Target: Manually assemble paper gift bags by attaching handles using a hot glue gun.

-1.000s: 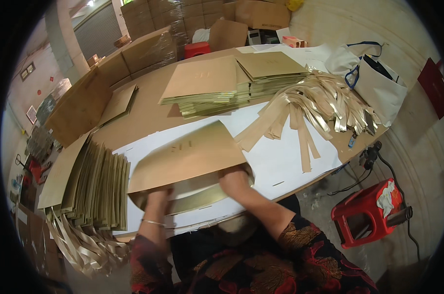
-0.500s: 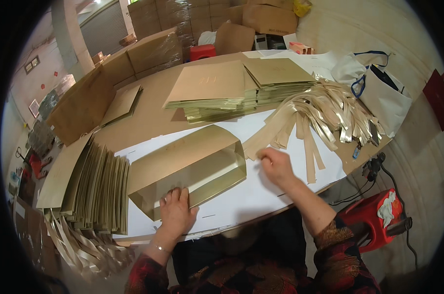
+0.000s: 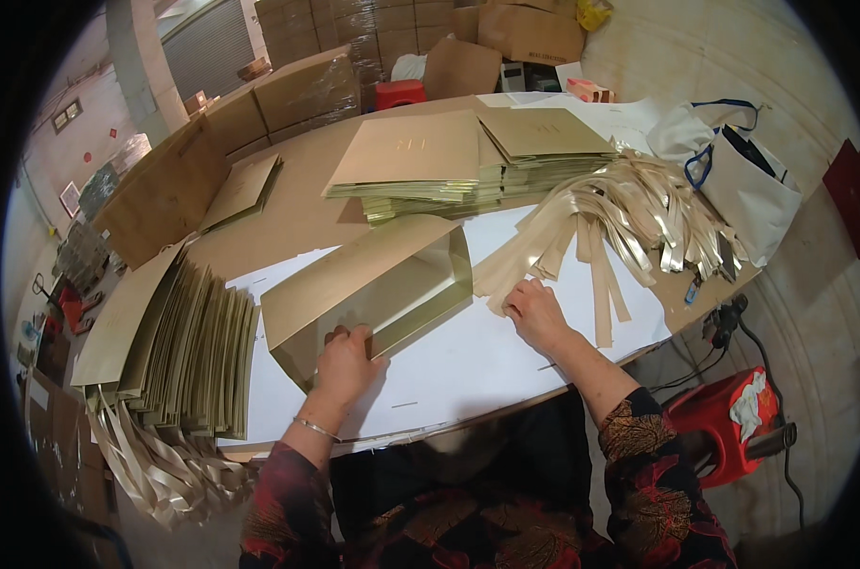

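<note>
A gold paper bag (image 3: pixel 354 276) lies propped open on the white sheet, its mouth facing me and its pale inside showing. My left hand (image 3: pixel 347 365) is closed over the bag's near edge, fingers inside the opening and thumb outside. To the bag's right, my right hand (image 3: pixel 538 317) is closed in a pinch at the end of a champagne-coloured ribbon (image 3: pixel 502 288). That ribbon belongs to a loose pile of satin ribbons (image 3: pixel 629 213) fanned across the right of the table. The exact fingertip grip on it is partly hidden.
Finished-looking gold bags with ribbon handles stand in a packed row (image 3: pixel 198 356) at the left. Stacks of flat gold bags (image 3: pixel 406 152) lie at the back. A white cloth bag (image 3: pixel 752 190) sits at the right edge, above a red stool (image 3: pixel 724 427). Cardboard boxes (image 3: pixel 164 190) line the far left.
My left hand has raised and tilted the bag, shifting it slightly away from me. My right hand has come down onto the ribbon end, its fingers now closed there.
</note>
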`<state>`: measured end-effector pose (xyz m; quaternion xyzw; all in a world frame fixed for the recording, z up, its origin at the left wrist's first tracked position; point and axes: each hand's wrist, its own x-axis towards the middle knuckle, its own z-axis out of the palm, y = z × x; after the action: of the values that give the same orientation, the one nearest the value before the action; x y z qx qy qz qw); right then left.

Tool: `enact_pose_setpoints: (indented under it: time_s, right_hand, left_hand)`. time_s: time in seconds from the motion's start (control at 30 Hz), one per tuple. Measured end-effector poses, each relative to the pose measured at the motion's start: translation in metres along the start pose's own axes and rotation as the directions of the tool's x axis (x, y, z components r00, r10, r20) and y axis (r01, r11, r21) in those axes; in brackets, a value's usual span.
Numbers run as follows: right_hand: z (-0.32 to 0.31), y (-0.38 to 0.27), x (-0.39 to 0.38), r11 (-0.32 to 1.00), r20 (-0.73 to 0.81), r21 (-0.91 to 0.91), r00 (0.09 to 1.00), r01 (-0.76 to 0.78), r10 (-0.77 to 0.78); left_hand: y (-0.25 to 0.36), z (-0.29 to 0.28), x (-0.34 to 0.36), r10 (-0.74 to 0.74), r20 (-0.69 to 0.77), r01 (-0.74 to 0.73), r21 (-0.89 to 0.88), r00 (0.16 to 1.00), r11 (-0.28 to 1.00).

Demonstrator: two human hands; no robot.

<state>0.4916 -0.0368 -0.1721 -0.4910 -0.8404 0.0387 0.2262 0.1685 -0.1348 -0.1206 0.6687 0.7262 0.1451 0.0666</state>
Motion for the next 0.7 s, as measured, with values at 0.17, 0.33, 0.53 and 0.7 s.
enact_pose_setpoints:
  time_s: [0.17, 0.33, 0.53, 0.7]
  right_hand:
    - [-0.003, 0.004, 0.001, 0.982, -0.228, 0.14, 0.969, 0.128, -0.094]
    - [-0.001, 0.005, 0.01, 0.948, -0.035, 0.318, 0.999, 0.025, -0.014]
    - [0.005, 0.006, 0.011, 0.999, -0.031, 0.048, 0.999, -0.004, 0.006]
    - [-0.01, 0.005, 0.005, 0.995, -0.145, -0.073, 0.987, 0.061, -0.071]
  left_hand:
    - [0.001, -0.02, 0.013, 0.031, 0.334, -0.044, 0.03, 0.942, 0.999]
    - [0.008, -0.025, 0.024, -0.01, 0.457, 0.017, -0.012, 0.89, 1.0]
    - [-0.001, -0.017, 0.017, 0.006, 0.416, 0.003, -0.022, 0.909, 1.0]
    - [0.007, -0.023, 0.015, 0.051, 0.409, -0.034, -0.047, 0.911, 0.998]
